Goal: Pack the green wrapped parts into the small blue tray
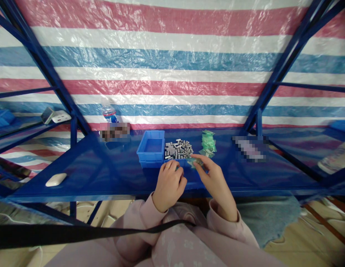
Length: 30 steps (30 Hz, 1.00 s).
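Note:
Small metal cylinders point(178, 150) lie heaped in a blue tray just beyond my hands. My left hand point(170, 182) is at the near edge of that tray, its fingers curled in; what they hold, if anything, is hidden. Between the thumb and fingers of my right hand point(211, 171) is a small clear-green plastic bag point(195, 162), pinched to the right of the left hand. A pile of similar green plastic bags point(208, 142) rests on the table behind my right hand. Left of the cylinders stand stacked blue bins point(151, 145), the top one with nothing visible inside.
A water bottle point(109, 113) stands at the back left of the blue table point(111, 174). A white rounded case point(56, 180) lies near the front left edge. Blurred-out items sit at the back left and at the right. Blue metal posts point(275, 83) flank the table before a striped sheet.

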Tool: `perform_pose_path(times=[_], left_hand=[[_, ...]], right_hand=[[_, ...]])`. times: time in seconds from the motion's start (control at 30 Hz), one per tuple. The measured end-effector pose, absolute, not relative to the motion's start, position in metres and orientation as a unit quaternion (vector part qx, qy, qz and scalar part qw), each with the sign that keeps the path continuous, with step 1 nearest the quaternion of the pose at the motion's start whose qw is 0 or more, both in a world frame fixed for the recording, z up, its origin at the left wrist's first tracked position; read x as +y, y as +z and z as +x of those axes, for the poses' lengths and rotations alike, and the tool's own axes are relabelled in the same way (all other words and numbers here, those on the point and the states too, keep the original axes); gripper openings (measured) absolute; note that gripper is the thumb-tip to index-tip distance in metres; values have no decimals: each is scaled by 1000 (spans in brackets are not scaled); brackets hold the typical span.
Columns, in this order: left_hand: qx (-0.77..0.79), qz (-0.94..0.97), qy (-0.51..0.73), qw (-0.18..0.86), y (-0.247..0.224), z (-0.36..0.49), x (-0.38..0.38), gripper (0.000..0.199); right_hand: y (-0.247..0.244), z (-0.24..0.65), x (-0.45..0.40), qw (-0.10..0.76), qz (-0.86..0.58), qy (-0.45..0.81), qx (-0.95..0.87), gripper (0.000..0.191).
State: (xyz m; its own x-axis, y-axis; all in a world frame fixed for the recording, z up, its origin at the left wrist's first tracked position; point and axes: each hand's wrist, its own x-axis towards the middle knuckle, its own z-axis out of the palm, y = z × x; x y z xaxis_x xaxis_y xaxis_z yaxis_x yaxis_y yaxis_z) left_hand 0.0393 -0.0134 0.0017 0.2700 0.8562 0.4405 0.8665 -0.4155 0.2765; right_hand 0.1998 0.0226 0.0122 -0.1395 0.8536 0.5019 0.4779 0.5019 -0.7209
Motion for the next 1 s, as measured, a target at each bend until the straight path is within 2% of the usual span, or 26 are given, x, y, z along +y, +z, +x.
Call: perform_pose_path(times=[0.2, 0.43, 0.73, 1.0], left_hand=[[-543, -796, -268, 14, 2, 40, -14, 12], [-542, -797, -266, 16, 2, 40, -14, 12], [-542, -797, -264, 23, 1, 39, -14, 11], [-544, -797, -260, 21, 0, 39, -14, 11]], right_hand=[[8, 189, 23, 395, -524, 207, -726, 35], [3, 184, 25, 350, -554, 218, -723, 23], [10, 180, 20, 355, -457, 216, -787, 23], [8, 184, 15, 365, -435, 263, -780, 28]])
